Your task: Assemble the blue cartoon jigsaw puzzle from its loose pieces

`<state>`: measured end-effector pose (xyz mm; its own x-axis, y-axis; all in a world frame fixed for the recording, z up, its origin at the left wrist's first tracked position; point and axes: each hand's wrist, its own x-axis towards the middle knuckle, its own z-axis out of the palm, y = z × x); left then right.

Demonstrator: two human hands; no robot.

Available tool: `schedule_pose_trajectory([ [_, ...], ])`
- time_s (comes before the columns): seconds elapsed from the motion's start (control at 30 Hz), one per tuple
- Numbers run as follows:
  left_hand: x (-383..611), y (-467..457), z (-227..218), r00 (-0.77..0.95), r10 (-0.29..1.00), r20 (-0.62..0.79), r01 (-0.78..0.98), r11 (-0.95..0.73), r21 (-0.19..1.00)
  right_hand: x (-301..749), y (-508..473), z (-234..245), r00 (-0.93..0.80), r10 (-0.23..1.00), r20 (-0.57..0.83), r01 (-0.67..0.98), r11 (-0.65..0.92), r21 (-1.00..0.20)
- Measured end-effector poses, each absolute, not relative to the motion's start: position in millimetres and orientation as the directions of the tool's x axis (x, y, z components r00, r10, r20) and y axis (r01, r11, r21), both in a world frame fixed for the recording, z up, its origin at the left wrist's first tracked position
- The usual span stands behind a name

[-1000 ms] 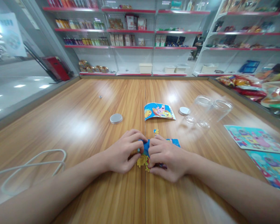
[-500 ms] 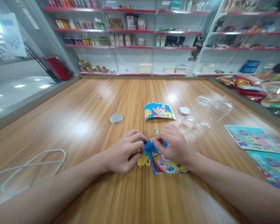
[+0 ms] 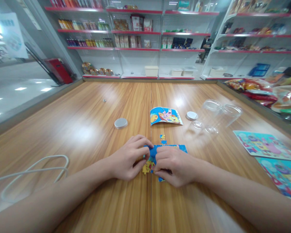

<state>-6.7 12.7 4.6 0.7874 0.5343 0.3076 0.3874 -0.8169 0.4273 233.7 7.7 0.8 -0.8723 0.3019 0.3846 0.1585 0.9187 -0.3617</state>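
A partly assembled cartoon jigsaw puzzle [image 3: 182, 149], mostly blue with yellow parts, lies flat on the table under both hands. My left hand [image 3: 132, 158] is curled at its left side, fingertips resting on the puzzle's upper left edge and the thumb bent below. Over the middle of the puzzle, my right hand [image 3: 174, 165] is closed, with thumb and fingers pinched at a piece beside the yellow section [image 3: 147, 167]; it covers much of the picture. Two loose puzzle pieces [image 3: 162, 137] lie just beyond the puzzle's top edge.
Behind the puzzle stands a curved reference picture [image 3: 166, 116]. Silver lids [image 3: 121, 123] and two clear jars [image 3: 210, 113] are farther back. Cartoon sheets [image 3: 266, 144] lie right, a white cable [image 3: 38, 169] left. Snack bags [image 3: 252, 89] sit beyond the right edge.
My right hand has moved down and slightly left, from the puzzle's top edge to its lower middle. The upper right edge now shows. My left hand has stayed in place.
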Motion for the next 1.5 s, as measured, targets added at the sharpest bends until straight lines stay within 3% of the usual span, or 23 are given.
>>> schedule_pose_trajectory([
  [0.23, -7.0, 13.1, 3.9, 0.791, 0.534, 0.298, 0.389, -0.816, 0.428, 224.9, 3.7, -5.4, -0.878, 0.233, 0.419, 0.108, 0.948, -0.3],
  [0.43, -6.7, 12.8, 5.6, 0.799, 0.532, 0.279, 0.392, -0.814, 0.429, 224.5, 1.4, -4.7, -0.859, 0.306, 0.411, 0.184, 0.932, -0.311],
  [0.67, -7.6, 12.8, 4.7, 0.798, 0.536, 0.275, 0.397, -0.812, 0.428, 224.1, 0.5, -6.5, -0.88, 0.237, 0.411, 0.138, 0.957, -0.255],
  [0.97, -6.7, 12.6, 5.1, 0.8, 0.537, 0.268, 0.396, -0.808, 0.437, 223.0, -3.2, 2.3, -0.877, 0.282, 0.388, 0.194, 0.949, -0.249],
  [1.1, -7.5, 12.2, 4.9, 0.798, 0.54, 0.267, 0.396, -0.805, 0.441, 221.6, -5.8, 3.8, -0.906, 0.241, 0.349, 0.177, 0.963, -0.204],
  [1.3, -7.5, 12.5, 5.2, 0.796, 0.541, 0.27, 0.401, -0.807, 0.433, 220.8, -7.4, 3.3, -0.926, 0.182, 0.332, 0.097, 0.961, -0.258],
  [1.5, -7.3, 12.2, 5.1, 0.798, 0.541, 0.264, 0.402, -0.806, 0.434, 224.5, -4.6, 4.0, -0.896, 0.296, 0.332, 0.17, 0.918, -0.359],
])
